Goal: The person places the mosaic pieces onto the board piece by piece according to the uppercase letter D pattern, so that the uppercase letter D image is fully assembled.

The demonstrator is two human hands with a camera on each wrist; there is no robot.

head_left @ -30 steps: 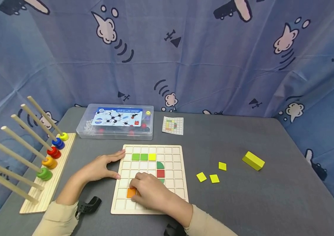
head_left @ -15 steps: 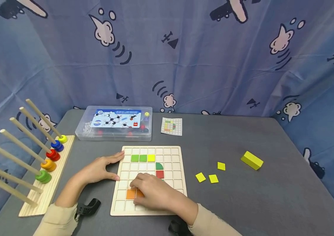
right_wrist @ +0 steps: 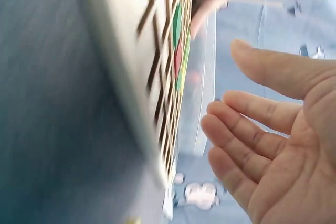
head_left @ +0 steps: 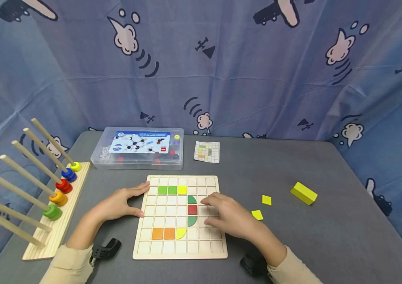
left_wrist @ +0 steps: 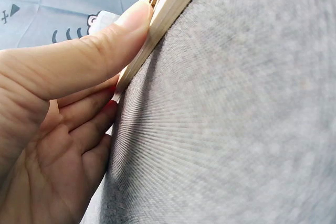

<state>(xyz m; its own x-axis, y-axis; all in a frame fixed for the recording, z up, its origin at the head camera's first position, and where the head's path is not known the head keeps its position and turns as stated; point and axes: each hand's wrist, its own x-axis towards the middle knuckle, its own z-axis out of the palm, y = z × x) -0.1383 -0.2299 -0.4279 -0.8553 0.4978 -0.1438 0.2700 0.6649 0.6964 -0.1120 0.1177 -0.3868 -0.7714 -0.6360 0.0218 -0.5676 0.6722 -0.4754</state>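
Note:
In the head view my left hand (head_left: 120, 203) rests at the left edge of a wooden grid board (head_left: 179, 258), thumb and fingertips touching its rim. The left wrist view shows that thumb (left_wrist: 134, 19) against the board's side. My right hand (head_left: 232, 217) hovers over the board's right part, fingers loosely bent and apart, holding nothing. Near the board's bottom, two orange square tiles (head_left: 163, 233) sit beside a yellow rounded tile (head_left: 181, 233). A red square tile (head_left: 192, 210) lies between two green rounded tiles (head_left: 191, 200). Two green square tiles (head_left: 167, 190) and a yellow square tile (head_left: 182, 190) sit above.
Loose yellow tiles (head_left: 257, 215) and a yellow block (head_left: 303, 193) lie to the right. Behind the board are a pattern card (head_left: 206, 152) and a clear plastic box (head_left: 137, 148). A wooden peg stand with coloured rings (head_left: 58, 197) stands left.
My right hand has lifted off the orange tiles and moved right, uncovering the yellow rounded tile and lower green one. It now covers one loose yellow tile's spot. My left hand stays put.

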